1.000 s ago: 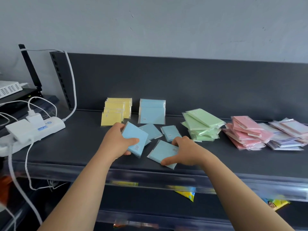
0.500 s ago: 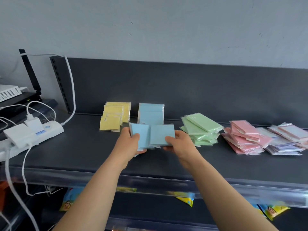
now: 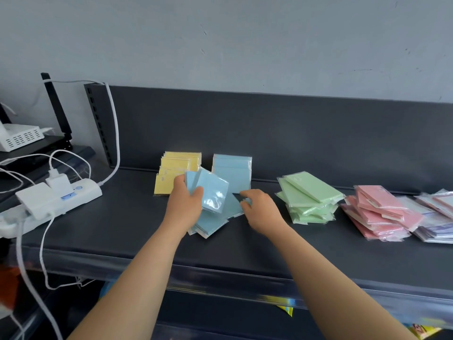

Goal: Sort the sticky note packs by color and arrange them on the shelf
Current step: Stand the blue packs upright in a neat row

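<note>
Shelf (image 3: 122, 229) carries five colour groups: yellow row (image 3: 171, 173), upright blue stack (image 3: 231, 170), green pile (image 3: 308, 200), pink pile (image 3: 377, 212) and purple pile (image 3: 438, 217), the last cut by the right frame edge. Pack counts unclear. Bare shelf runs along the front edge. Left hand (image 3: 186, 204) grips two blue packs (image 3: 213, 192) above loose blue packs (image 3: 215, 219) lying flat. Right hand (image 3: 262, 209), fingers curled, touches their edge; grip unconfirmed.

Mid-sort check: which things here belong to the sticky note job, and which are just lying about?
Job: blue packs in the left hand, loose blue packs under it, blue row, yellow row, green pile, pink pile, purple pile, the shelf.
Lying about: power strip, white cables, white vented box, black antenna.
</note>
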### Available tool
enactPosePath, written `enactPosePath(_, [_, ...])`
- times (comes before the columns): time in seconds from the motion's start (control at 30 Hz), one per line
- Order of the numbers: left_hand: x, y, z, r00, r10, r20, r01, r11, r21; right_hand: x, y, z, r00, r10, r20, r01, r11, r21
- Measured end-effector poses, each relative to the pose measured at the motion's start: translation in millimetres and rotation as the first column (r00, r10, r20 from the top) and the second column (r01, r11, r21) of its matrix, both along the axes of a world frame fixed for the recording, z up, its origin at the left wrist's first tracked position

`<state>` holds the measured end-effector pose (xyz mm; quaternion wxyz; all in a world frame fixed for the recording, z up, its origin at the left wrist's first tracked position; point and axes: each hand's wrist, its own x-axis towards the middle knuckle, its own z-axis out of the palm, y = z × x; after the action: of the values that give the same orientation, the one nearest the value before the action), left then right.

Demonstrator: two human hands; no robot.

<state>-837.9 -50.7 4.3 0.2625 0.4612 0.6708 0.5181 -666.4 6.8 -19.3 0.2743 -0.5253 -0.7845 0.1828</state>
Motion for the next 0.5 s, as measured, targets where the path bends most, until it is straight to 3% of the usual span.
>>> enactPosePath(0.1, [-3.1,5.4,-2.1,0.998,-0.043,-0.055,0.042,0.999,-0.032,-11.2,5.4,-5.3,0.937,0.212,0.276,-0.206,0.977,-0.051])
enactPosePath(0.17, [-8.0,5.8,-7.4,0.995,-0.049,-0.085,0.041,0.995,-0.093,-11.6,1.6,-5.6,0.893,0.258,0.369,-0.234,0.966,-0.109])
enactPosePath(0.3, [-25.4,0.0,-16.8,0.996,-0.058,-0.064,0.045,0.982,-0.181,3.7,-11.5,0.8,0.864,0.292,0.409,-0.266,0.956,-0.122])
enactPosePath(0.37, [-31.6,-1.1,-15.9,0.996,-0.071,-0.056,0.060,0.981,-0.186,11.5,-16.3,9.3,0.887,0.300,0.352,-0.263,0.953,-0.150])
enactPosePath(0.43, [-33.8,-0.9,-11.8,0.997,-0.068,-0.038,0.061,0.984,-0.165,14.2,-15.0,15.1,0.946,0.230,0.229,-0.196,0.967,-0.163])
enactPosePath(0.5, [-33.7,0.7,-7.3,0.998,-0.049,-0.032,0.044,0.991,-0.126,8.2,-11.2,17.1,0.960,0.149,0.237,-0.115,0.982,-0.152])
